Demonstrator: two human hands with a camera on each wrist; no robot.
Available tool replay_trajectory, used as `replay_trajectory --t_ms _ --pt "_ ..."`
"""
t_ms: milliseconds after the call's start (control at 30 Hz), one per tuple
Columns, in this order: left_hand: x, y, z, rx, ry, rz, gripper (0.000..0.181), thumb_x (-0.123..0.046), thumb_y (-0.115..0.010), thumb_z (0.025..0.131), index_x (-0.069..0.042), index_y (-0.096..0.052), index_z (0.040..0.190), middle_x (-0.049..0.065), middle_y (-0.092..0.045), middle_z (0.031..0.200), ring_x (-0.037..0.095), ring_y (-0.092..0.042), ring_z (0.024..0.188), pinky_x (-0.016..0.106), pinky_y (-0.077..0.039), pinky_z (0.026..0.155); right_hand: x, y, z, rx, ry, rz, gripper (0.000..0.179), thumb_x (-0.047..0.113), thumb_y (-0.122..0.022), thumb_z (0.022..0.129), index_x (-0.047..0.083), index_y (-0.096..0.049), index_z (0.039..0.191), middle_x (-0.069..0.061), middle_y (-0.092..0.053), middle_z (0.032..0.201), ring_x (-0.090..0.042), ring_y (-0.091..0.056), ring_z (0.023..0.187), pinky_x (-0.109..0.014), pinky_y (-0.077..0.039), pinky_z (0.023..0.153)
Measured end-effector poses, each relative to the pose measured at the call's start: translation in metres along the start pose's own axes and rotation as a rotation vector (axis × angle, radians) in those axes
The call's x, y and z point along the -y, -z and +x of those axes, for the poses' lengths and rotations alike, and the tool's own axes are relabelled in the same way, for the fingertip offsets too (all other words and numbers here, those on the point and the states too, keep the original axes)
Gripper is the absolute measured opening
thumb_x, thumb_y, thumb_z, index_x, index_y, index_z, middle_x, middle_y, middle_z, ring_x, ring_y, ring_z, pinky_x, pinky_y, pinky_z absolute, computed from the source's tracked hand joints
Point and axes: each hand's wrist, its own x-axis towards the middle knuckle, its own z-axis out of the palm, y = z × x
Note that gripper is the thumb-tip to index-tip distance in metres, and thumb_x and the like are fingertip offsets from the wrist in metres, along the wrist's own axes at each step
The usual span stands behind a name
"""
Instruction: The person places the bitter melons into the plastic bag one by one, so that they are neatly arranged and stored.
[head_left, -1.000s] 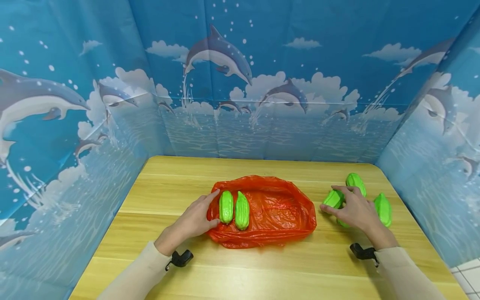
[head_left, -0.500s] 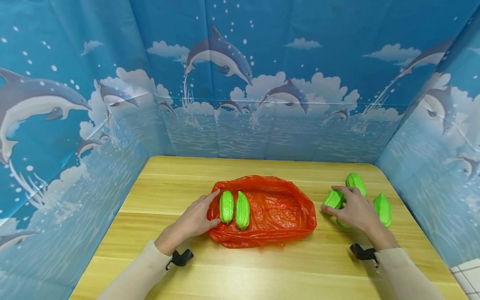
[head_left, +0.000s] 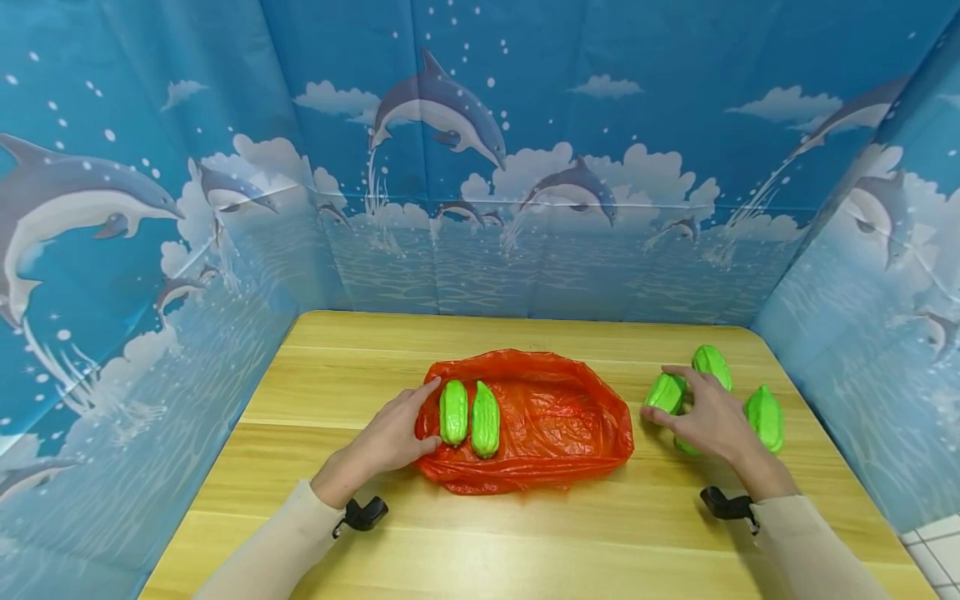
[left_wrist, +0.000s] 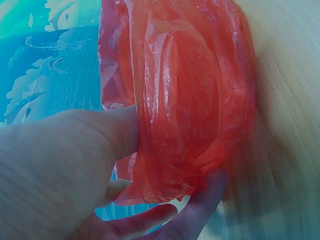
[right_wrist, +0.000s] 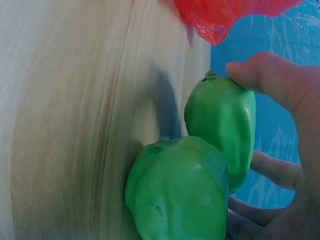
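On the wooden desk [head_left: 555, 542], we see the right hand [head_left: 708, 417] gripping a green vegetable [head_left: 663, 394] lengthwise between thumb and fingers, just right of the red bag [head_left: 517, 479], whose left end the left hand [head_left: 382, 437] pinches.

No text, label, brand, number or sign can be read in any of the three views. The red plastic bag [head_left: 555, 417] and the blue dolphin-print backdrop [head_left: 480, 258] carry no legible lettering, and the small dark specks on the nearer green fruit [right_wrist: 177, 192] in the right wrist view are too indistinct to make out.
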Motion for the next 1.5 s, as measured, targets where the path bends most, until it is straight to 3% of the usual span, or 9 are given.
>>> replay_trajectory --t_ms 233,700,1033,1267,1333,1500 --pt "-0.001 0.0 0.0 0.003 0.001 -0.002 0.099 -0.017 -0.094 0.098 -0.012 -0.041 0.182 0.028 -0.059 0.171 0.053 -0.06 0.156 0.071 -0.055 0.126 0.004 0.002 0.001 -0.034 0.01 0.057 0.098 0.061 -0.086 0.102 0.006 -0.047 0.174 -0.045 -0.05 0.165 -0.064 -0.063 0.139 -0.082 -0.057 0.1" --pt "-0.001 0.0 -0.001 0.003 -0.005 -0.011 0.099 -0.017 -0.094 0.099 -0.012 -0.041 0.182 0.028 -0.059 0.17 0.052 -0.062 0.153 0.07 -0.056 0.124 0.018 0.005 -0.006 -0.059 0.02 0.212 0.099 0.055 -0.085 0.105 0.005 -0.04 0.179 -0.043 -0.043 0.166 -0.067 -0.066 0.136 -0.07 -0.068 0.095" --pt "0.001 0.001 -0.002 0.005 0.012 -0.012 0.098 -0.018 -0.094 0.099 -0.014 -0.041 0.182 0.029 -0.057 0.172 0.053 -0.058 0.157 0.072 -0.055 0.126 0.035 0.009 -0.011 -0.135 0.077 0.217 0.09 0.048 -0.088 0.105 0.017 -0.048 0.179 -0.041 -0.045 0.165 -0.062 -0.071 0.13 -0.066 -0.069 0.093" --pt "0.001 0.001 -0.002 0.0 0.005 -0.012 0.099 -0.018 -0.094 0.098 -0.012 -0.042 0.182 0.028 -0.059 0.171 0.053 -0.06 0.155 0.072 -0.056 0.125 0.043 0.01 -0.011 -0.135 0.097 0.238 0.085 0.041 -0.091 0.104 0.013 -0.053 0.174 -0.041 -0.042 0.164 -0.065 -0.069 0.13 -0.046 -0.073 0.086" --pt "0.001 0.001 -0.002 0.0 0.006 -0.014 0.098 -0.018 -0.094 0.098 -0.012 -0.042 0.182 0.028 -0.059 0.171 0.053 -0.06 0.155 0.072 -0.055 0.125 0.044 0.01 -0.011 -0.127 0.105 0.25 0.086 0.039 -0.091 0.103 0.011 -0.052 0.175 -0.042 -0.04 0.166 -0.065 -0.068 0.13 -0.046 -0.074 0.087" --pt "0.002 0.0 -0.003 0.001 0.005 -0.017 0.098 -0.018 -0.094 0.099 -0.012 -0.041 0.182 0.027 -0.06 0.17 0.051 -0.06 0.155 0.071 -0.055 0.126 0.047 0.011 -0.013 -0.13 0.126 0.256 0.086 0.037 -0.091 0.103 0.01 -0.052 0.174 -0.041 -0.039 0.168 -0.064 -0.063 0.134 -0.064 -0.07 0.098"
